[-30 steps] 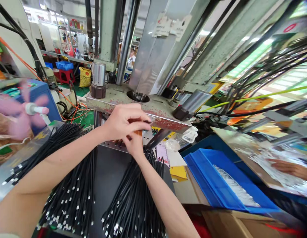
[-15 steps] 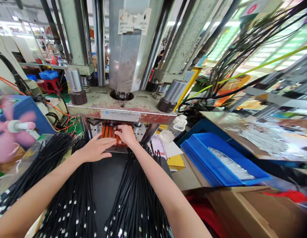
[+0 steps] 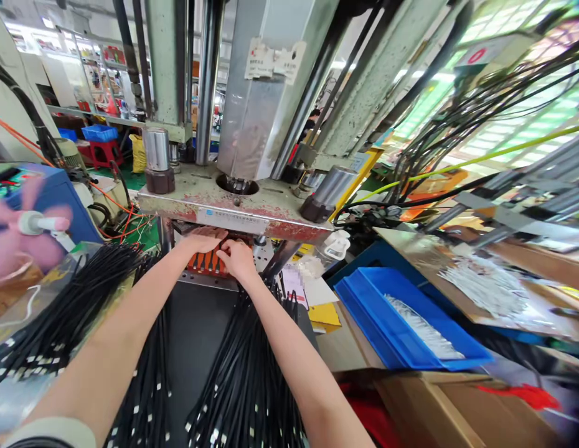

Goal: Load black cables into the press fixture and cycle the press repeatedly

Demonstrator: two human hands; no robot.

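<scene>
Both my hands reach under the rusty plate (image 3: 233, 208) of a vertical press. My left hand (image 3: 200, 241) lies flat, fingers stretched, on top of an orange mould block (image 3: 209, 262) that holds several black cables. My right hand (image 3: 238, 258) has its fingers curled and pressed onto the same block at its right side. What the fingertips pinch is hidden. Two piles of black cables (image 3: 252, 373) with white tips run from the block back along my forearms.
A blue tray (image 3: 406, 323) with whitish parts stands at the right, over cardboard boxes (image 3: 457, 404). A pink fan (image 3: 23, 227) spins at the left beside a blue box. Steel columns and hoses rise behind the press. Another person's table with white parts (image 3: 495, 286) is far right.
My hands dropped from in front of the press plate to the orange block beneath it. My left hand then slid forward on top of the block; my right stayed at its right side.
</scene>
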